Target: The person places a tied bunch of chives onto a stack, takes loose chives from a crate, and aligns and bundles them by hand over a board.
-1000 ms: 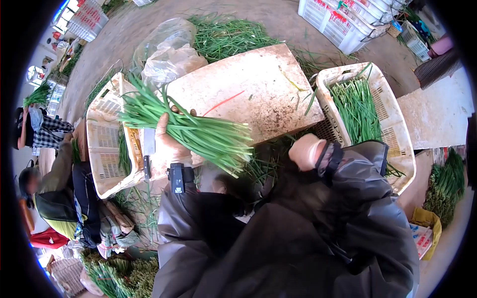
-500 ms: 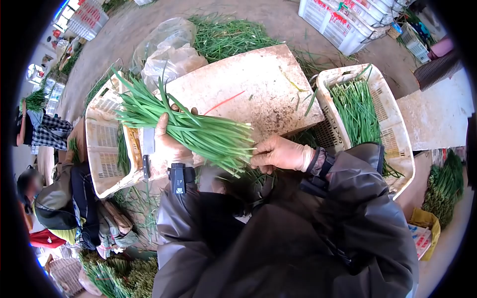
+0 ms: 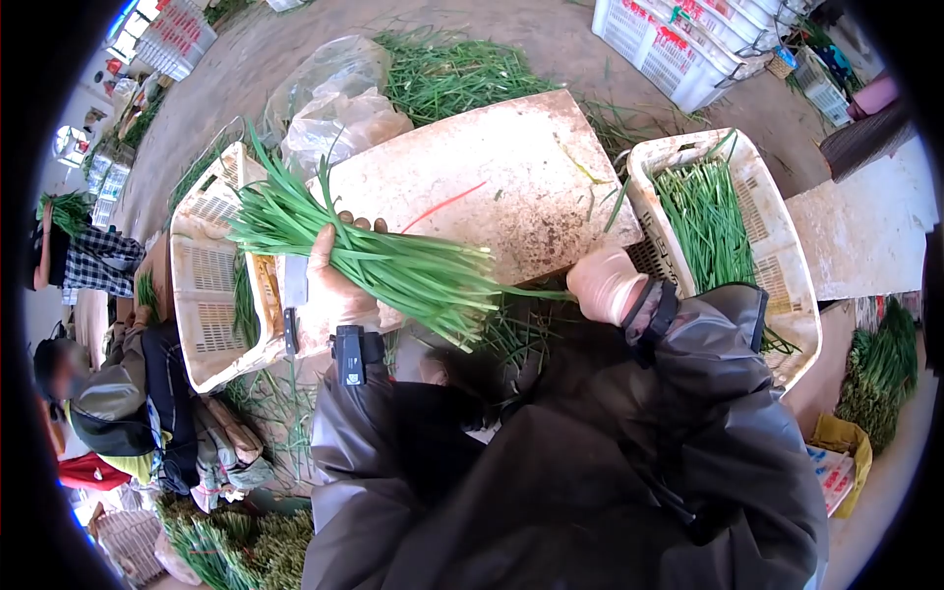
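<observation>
My left hand (image 3: 339, 285) is wrapped round a thick bunch of long green stalks (image 3: 413, 270), leafy ends to the left and pale cut ends to the right. To the right of the bunch, my right hand (image 3: 608, 285) is closed on a thin green stalk (image 3: 536, 293) that stretches from the bunch's cut ends. Both hands wear thin gloves. Behind the bunch lies a stained white board (image 3: 472, 167) with a red strip (image 3: 442, 205) on it. A knife (image 3: 292, 305) rests at the board's left edge, beside my left hand.
A crate (image 3: 211, 285) stands left; another (image 3: 787, 285) with green stalks stands right. Beyond the board are a clear plastic bag (image 3: 339, 113) and loose greens (image 3: 462, 74). Stacked crates (image 3: 669, 44) are at back right. A seated person (image 3: 108, 393) is at left.
My right hand first reached in to the bunch's cut ends, then drew back to the right with a thin stalk. My left hand has kept its hold on the bunch.
</observation>
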A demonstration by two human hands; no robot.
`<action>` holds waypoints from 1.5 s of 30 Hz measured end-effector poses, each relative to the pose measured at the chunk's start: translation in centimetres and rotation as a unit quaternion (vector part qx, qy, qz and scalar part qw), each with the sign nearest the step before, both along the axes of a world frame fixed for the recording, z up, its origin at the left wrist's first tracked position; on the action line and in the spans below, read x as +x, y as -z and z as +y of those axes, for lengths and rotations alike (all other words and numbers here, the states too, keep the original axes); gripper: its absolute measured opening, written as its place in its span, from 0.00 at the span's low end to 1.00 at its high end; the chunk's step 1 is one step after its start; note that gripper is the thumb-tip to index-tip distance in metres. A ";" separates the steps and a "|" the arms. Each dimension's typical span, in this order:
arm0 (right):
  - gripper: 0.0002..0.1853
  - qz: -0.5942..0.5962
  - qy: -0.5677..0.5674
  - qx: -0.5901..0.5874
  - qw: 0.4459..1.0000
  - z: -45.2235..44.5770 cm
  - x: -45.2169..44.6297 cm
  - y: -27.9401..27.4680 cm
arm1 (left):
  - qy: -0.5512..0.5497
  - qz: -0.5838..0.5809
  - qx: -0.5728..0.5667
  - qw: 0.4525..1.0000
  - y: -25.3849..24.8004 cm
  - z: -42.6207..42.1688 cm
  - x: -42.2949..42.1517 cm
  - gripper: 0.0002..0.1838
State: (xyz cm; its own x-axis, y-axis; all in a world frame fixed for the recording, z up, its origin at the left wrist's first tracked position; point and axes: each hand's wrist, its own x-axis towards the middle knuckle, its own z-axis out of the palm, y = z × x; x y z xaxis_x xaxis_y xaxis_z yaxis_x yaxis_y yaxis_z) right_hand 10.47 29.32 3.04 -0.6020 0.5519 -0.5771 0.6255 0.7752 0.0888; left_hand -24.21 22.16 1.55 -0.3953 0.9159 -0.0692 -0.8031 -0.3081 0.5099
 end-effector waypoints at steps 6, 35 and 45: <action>0.14 -0.112 -0.200 -0.203 0.952 -8.0 1.1 10.9 | -0.015 0.016 0.014 1.000 -0.7 -0.4 -0.5 0.13; 0.08 0.591 0.037 -0.559 0.581 0.7 -1.2 -6.4 | -0.074 -0.010 -0.084 0.994 -0.3 1.0 0.4 0.12; 0.16 0.553 -0.030 -0.174 0.814 -3.2 -2.1 -1.6 | -0.076 -0.020 -0.079 0.994 -0.9 1.1 1.0 0.13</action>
